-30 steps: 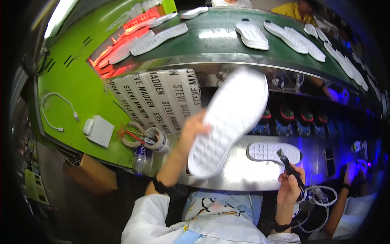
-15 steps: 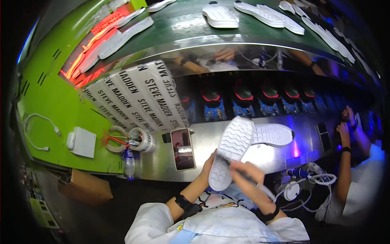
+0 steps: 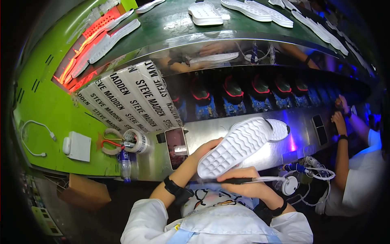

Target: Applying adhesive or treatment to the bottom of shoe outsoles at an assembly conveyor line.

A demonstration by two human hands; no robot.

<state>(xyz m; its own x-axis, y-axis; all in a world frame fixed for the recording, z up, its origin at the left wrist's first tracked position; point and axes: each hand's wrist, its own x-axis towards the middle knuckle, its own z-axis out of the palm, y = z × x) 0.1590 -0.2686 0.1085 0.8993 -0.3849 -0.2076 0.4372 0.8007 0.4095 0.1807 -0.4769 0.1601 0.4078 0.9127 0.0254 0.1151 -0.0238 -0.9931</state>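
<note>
My left hand [image 3: 206,149] grips a white shoe sole [image 3: 236,146] along its left edge. The sole is tilted, its wavy and square-patterned tread facing up. Most of my left fingers are hidden beneath it. Below the sole's lower end, my right hand [image 3: 243,184] is closed around a black pen-shaped tool [image 3: 239,180], to which a white cord runs from the right. The tool's tip lies by the sole's lower edge; whether it touches cannot be made out. Another white sole [image 3: 279,129] lies on the metal bench, partly covered by the held one.
A printed carton [image 3: 134,97], tape rolls [image 3: 141,143], red-handled scissors [image 3: 109,140], a bottle [image 3: 125,166] and a phone [image 3: 176,148] stand or lie to the left. Behind runs a line of dark shoe forms [image 3: 233,91]. Soles [image 3: 205,14] lie on a green belt. A co-worker's arm [image 3: 343,150] is at right.
The held sole has swung from steep to slanting, its far end moving right. My right hand and the tool have dropped from the tread to the lower edge. The whole view shifted slightly.
</note>
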